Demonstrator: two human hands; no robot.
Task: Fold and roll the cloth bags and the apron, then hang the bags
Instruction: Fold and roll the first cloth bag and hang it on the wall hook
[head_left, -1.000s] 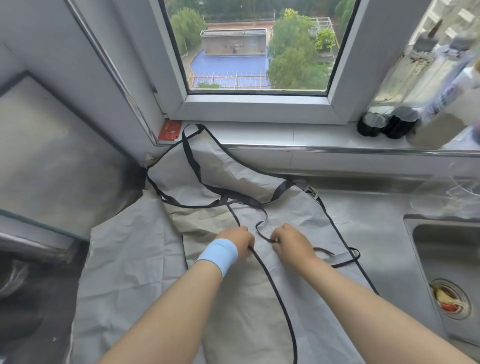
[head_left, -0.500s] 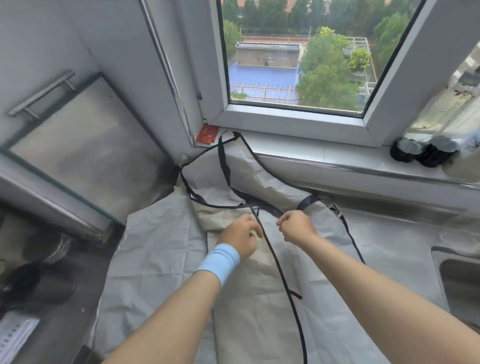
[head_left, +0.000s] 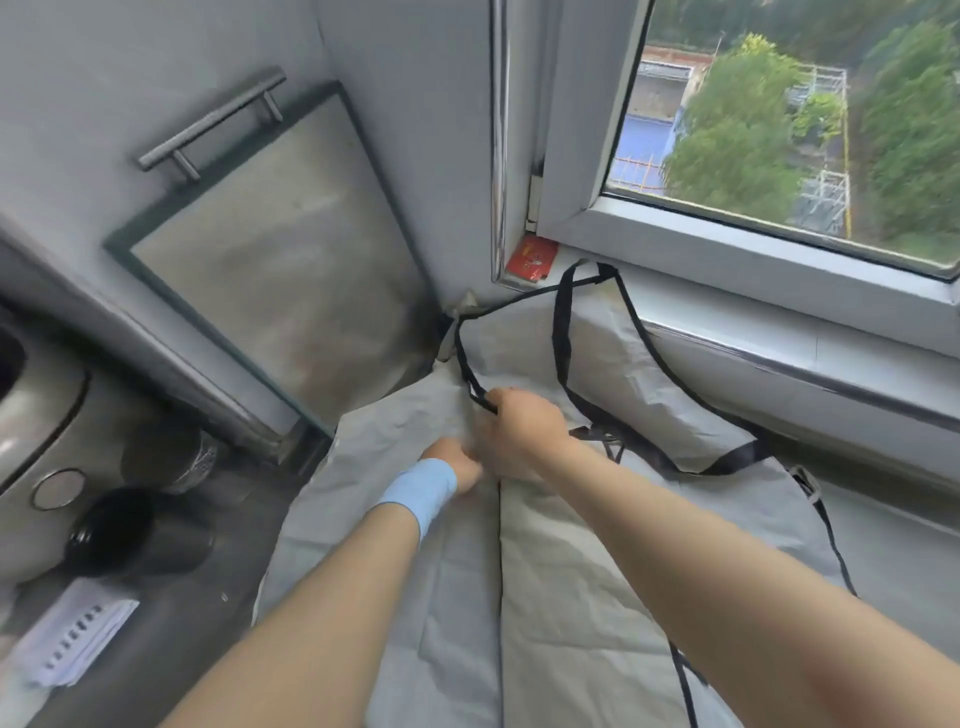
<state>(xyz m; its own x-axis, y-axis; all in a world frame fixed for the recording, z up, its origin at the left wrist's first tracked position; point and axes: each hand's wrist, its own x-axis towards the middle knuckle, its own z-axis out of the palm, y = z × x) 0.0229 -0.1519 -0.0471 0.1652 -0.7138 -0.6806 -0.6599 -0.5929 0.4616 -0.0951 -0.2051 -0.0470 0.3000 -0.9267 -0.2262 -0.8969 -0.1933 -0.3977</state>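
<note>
Across a grey kitchen counter (head_left: 883, 545) below a window (head_left: 779, 156), the grey apron (head_left: 545, 597) lies spread flat, its bib reaching the sill. Right hand (head_left: 524, 431) pinches the black neck strap (head_left: 470, 374); left hand (head_left: 457, 467), blue wristband (head_left: 421, 493) behind it, is curled on the fabric, grip unclear. Steel cups (head_left: 135, 530) stand left.

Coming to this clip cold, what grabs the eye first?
Two bare forearms reach in from below, the hands meeting mid-frame on a grey apron spread over the counter; the right hand pinches its black strap. The left wrist wears a light blue wristband. Upper right, a window shows trees.
</note>
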